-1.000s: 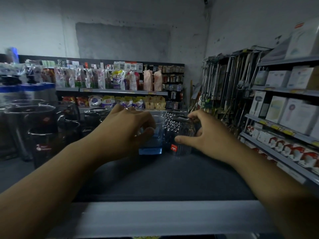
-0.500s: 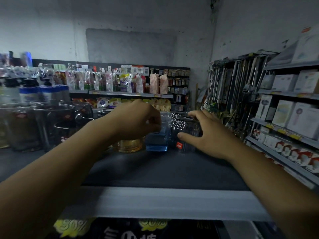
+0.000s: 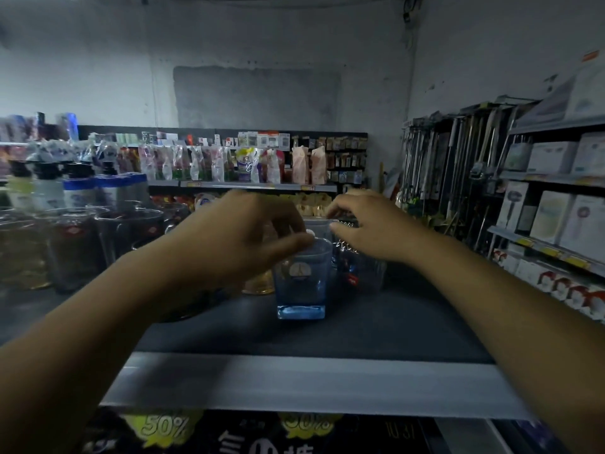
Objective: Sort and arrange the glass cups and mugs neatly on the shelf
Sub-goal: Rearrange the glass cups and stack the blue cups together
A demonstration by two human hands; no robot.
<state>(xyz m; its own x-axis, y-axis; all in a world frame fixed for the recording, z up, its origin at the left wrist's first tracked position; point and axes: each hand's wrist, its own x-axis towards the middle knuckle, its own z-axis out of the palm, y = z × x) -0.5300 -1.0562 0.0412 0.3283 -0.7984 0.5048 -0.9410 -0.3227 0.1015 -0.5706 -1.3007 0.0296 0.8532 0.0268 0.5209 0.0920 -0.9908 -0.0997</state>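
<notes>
A blue square-based glass [image 3: 301,286] stands upright on the dark shelf top [image 3: 376,326]. My left hand [image 3: 242,237] holds it at the rim, thumb on the near edge. Right of it stands a clear patterned glass with a red label [image 3: 360,273]; my right hand [image 3: 370,224] curls over its top and grips the rim. An amber glass [image 3: 258,283] shows behind the blue one, mostly hidden by my left hand. Another clear glass [image 3: 319,226] peeks between my hands.
Several large clear jugs and mugs [image 3: 75,244] crowd the shelf's left side. The white shelf edge [image 3: 294,381] runs across the front. Shelves of boxes [image 3: 553,217] line the right. A far aisle of packaged goods [image 3: 229,165] lies behind.
My left hand has brought the blue glass nearer to the front of the shelf. My right hand has shifted from the side of the patterned glass to its top. The view tilted downward.
</notes>
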